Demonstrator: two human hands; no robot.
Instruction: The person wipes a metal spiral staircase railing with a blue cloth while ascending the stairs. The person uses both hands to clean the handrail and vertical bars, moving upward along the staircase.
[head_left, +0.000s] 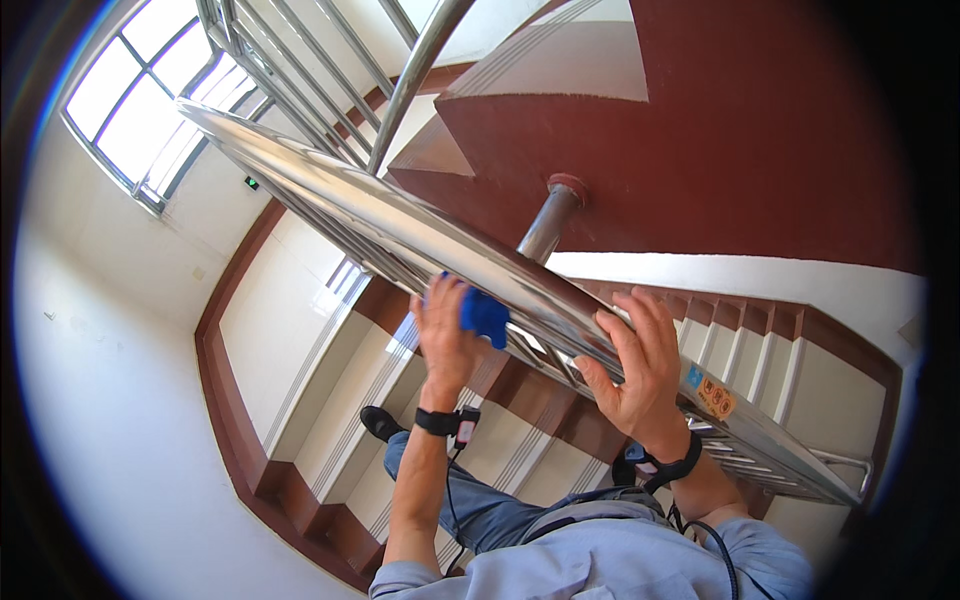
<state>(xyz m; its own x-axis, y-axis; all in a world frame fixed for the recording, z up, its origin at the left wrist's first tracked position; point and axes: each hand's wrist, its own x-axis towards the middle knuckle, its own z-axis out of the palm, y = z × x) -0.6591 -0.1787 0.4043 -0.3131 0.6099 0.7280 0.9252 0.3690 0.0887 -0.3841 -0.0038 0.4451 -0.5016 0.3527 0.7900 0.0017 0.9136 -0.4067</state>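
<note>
A wide, polished stainless-steel handrail (420, 225) slants across the view from upper left to lower right. My left hand (446, 326) holds a blue cloth (484, 315) at the rail's near side, with fingers bent over part of it. Farther down, my right hand (637, 367) grips the same handrail, its thumb on the near side and its fingers over the top. Just below that hand, a sticker (709, 390) with warning symbols is stuck to the metal. Whether the cloth presses on the rail is hard to tell.
Pale stair treads (330, 420) with brown skirting run beneath me; my shoe (381, 424) is on one. Metal balusters (300, 67) rise at the top. A steel post (551, 221) joins the dark red stair side (720, 165). More steps (739, 337) lie at right, a window (154, 97) upper left.
</note>
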